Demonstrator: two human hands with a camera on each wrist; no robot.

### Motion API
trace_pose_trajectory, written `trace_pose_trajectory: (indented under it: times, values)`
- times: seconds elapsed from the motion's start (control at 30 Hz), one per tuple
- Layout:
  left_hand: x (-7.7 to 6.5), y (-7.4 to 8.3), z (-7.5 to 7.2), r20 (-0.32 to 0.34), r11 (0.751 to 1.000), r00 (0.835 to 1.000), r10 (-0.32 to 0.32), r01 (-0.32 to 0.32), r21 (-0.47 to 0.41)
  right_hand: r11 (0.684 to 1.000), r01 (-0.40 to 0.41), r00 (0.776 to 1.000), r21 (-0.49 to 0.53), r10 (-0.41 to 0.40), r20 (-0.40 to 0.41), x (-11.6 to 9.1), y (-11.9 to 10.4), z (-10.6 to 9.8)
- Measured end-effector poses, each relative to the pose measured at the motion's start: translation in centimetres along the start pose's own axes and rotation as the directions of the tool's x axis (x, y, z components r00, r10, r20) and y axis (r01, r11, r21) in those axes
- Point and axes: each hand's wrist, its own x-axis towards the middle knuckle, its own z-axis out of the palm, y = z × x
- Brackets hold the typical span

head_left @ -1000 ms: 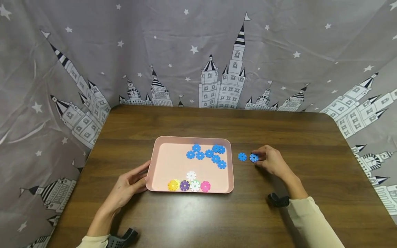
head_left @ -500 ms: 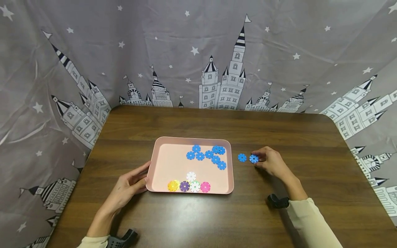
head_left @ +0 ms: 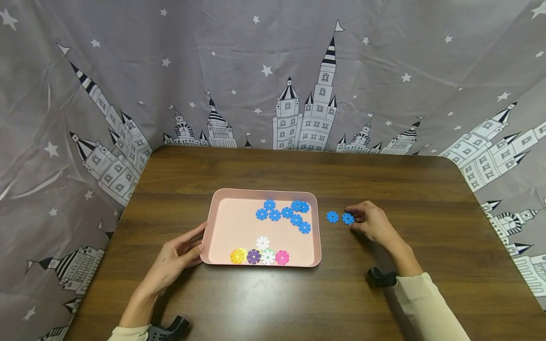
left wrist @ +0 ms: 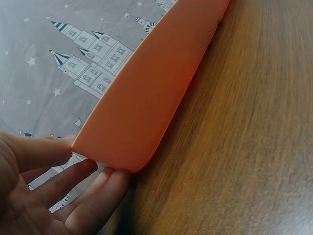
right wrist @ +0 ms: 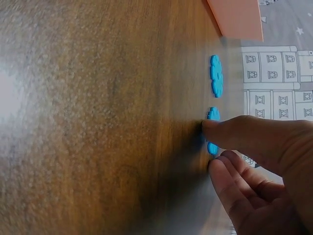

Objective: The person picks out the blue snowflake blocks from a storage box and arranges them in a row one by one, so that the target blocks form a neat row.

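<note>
My left hand [head_left: 176, 258] rests against the outside of the pink tray's [head_left: 313, 246] left wall. In the left wrist view its thumb tip touches the rim at a corner, while the fingertips [left wrist: 120, 178] lie lower on that wall. To the right of the tray, my right hand [head_left: 372, 222] pinches a blue notched snowflake disc [head_left: 347, 218] by its edge, low at the tabletop. The thumb covers part of this disc in the right wrist view. Another blue disc [head_left: 332, 217] lies flat between it and the tray.
Several blue discs [head_left: 275, 215] lie in the tray's back right part, some overlapping. Along its front wall are yellow [head_left: 237, 256], purple [head_left: 253, 256], white [head_left: 268, 257] and pink [head_left: 282, 257] discs, with another white one [head_left: 262, 243] behind. A grey castle-print curtain [head_left: 239, 61] surrounds the wooden table [head_left: 264, 308].
The blue disc in my right hand has gone from slightly tilted to lying flatter beside the other loose disc. Both hands and the tray hold their places.
</note>
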Motion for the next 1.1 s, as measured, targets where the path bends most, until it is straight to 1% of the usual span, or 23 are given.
trace_pose_trajectory:
  times: [0.33,0.63,0.7,0.83,1.0,1.1]
  values:
    - [-0.1,0.0,-0.1,0.005,1.0,1.0,0.009,-0.009,-0.007,0.999,-0.007,1.0,-0.032,0.008,0.007,0.0,-0.3,0.1]
    - [0.0,-0.2,-0.1,0.005,1.0,1.0,0.008,-0.008,-0.013,0.998,0.05,0.999,-0.048,-0.049,0.016,0.2,-1.2,-0.1]
    - [0.0,-0.2,-0.1,0.005,1.0,1.0,0.006,-0.006,-0.012,0.996,0.069,0.998,-0.059,-0.069,0.004,0.3,-1.6,-0.3]
    - [-0.1,-0.1,-0.1,-0.001,1.0,1.0,-0.001,0.001,-0.008,0.994,0.102,0.994,-0.05,-0.103,-0.023,0.7,-2.9,-0.5]
    - [-0.1,-0.1,-0.2,0.001,1.0,1.0,-0.009,0.009,-0.014,0.995,0.099,0.995,-0.002,-0.099,-0.027,1.3,-4.8,-0.5]
    - [-0.1,-0.1,-0.2,0.004,1.0,1.0,-0.008,0.008,-0.018,0.995,0.097,0.995,0.015,-0.097,-0.014,1.8,-6.0,-0.2]
